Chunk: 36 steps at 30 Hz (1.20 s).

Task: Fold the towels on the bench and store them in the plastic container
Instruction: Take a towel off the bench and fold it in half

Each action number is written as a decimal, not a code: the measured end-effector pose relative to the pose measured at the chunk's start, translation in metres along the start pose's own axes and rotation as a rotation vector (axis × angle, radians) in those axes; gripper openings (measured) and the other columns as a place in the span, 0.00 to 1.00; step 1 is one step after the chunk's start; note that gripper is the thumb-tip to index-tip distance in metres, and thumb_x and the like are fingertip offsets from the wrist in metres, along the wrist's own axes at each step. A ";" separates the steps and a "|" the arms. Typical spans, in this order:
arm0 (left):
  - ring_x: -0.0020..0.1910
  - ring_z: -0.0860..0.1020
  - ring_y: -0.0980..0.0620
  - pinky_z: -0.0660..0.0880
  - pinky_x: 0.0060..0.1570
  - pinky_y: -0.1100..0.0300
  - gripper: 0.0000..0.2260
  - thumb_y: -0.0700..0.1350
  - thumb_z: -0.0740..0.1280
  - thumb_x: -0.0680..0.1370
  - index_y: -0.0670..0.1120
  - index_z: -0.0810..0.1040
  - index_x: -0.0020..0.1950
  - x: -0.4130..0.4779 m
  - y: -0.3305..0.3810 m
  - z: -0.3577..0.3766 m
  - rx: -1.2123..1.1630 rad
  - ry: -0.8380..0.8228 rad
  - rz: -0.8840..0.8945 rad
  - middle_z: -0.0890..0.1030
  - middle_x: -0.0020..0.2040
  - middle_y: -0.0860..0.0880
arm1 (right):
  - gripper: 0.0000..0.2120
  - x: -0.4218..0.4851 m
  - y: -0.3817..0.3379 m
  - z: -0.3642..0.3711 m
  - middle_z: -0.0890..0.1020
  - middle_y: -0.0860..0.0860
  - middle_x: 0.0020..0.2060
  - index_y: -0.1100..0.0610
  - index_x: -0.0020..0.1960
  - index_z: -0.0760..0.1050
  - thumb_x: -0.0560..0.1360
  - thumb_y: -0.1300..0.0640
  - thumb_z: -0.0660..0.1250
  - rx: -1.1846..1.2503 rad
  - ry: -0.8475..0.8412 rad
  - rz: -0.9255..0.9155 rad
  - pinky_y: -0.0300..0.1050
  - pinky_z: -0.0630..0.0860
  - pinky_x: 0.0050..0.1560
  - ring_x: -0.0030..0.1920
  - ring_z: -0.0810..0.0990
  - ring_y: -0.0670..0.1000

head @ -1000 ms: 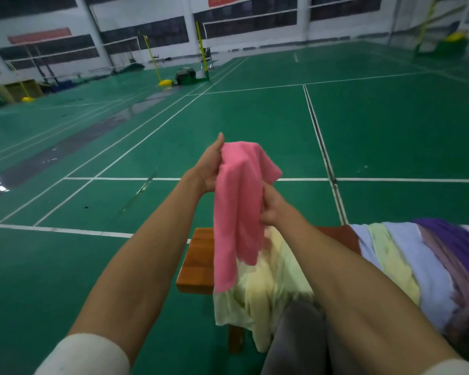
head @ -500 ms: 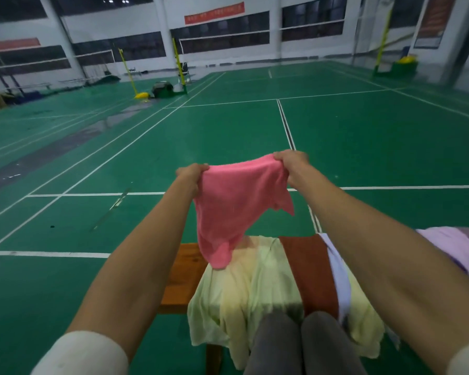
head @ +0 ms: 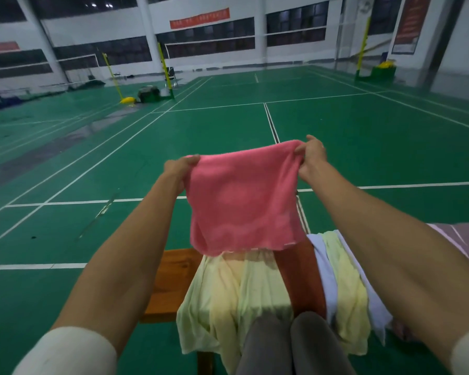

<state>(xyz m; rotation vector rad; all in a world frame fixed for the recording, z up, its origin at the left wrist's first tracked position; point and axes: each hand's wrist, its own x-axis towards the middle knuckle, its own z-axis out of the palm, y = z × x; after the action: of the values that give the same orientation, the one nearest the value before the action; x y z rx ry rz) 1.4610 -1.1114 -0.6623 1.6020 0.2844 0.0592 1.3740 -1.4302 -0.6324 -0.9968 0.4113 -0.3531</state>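
Pink towel (head: 243,201) between left hand (head: 178,167) and right hand (head: 310,155).

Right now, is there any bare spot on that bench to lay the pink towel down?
One bare patch shows: the bench end at the left, bordered by the pale yellow towel. A reddish-brown strip sits between that and the white towel; it may be another towel. Rightward it is crowded. Both hands hold the pink towel above.
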 end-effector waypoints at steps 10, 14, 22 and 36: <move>0.47 0.79 0.47 0.79 0.51 0.54 0.16 0.44 0.73 0.78 0.36 0.78 0.60 -0.015 0.020 0.039 -0.174 -0.012 0.123 0.81 0.51 0.42 | 0.08 0.020 -0.010 -0.022 0.74 0.51 0.36 0.57 0.44 0.70 0.74 0.69 0.60 -0.256 0.209 0.171 0.34 0.73 0.26 0.30 0.73 0.48; 0.44 0.77 0.49 0.74 0.42 0.59 0.13 0.34 0.69 0.76 0.34 0.80 0.60 -0.022 0.008 0.049 0.052 0.008 0.154 0.80 0.48 0.42 | 0.08 0.008 -0.004 -0.054 0.75 0.53 0.48 0.64 0.48 0.74 0.81 0.67 0.58 -0.316 0.215 0.449 0.38 0.76 0.53 0.44 0.75 0.48; 0.38 0.80 0.49 0.80 0.41 0.57 0.10 0.42 0.74 0.76 0.38 0.80 0.53 -0.032 0.013 0.069 -0.272 -0.111 0.027 0.83 0.44 0.43 | 0.15 -0.006 0.003 -0.066 0.81 0.52 0.49 0.64 0.54 0.71 0.74 0.59 0.72 -0.058 0.062 0.667 0.55 0.78 0.54 0.48 0.81 0.55; 0.36 0.72 0.53 0.69 0.34 0.62 0.17 0.30 0.68 0.71 0.48 0.81 0.54 -0.030 0.020 0.066 0.165 -0.070 0.323 0.78 0.42 0.46 | 0.23 0.006 -0.034 -0.035 0.79 0.53 0.39 0.59 0.62 0.79 0.76 0.75 0.55 -0.210 0.015 -0.002 0.38 0.71 0.27 0.32 0.74 0.47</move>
<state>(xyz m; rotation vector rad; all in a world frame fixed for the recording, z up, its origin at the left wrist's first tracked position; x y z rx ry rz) 1.4488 -1.1827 -0.6417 1.7981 -0.0268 0.2321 1.3592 -1.4757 -0.6206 -1.2003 0.4674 -0.3235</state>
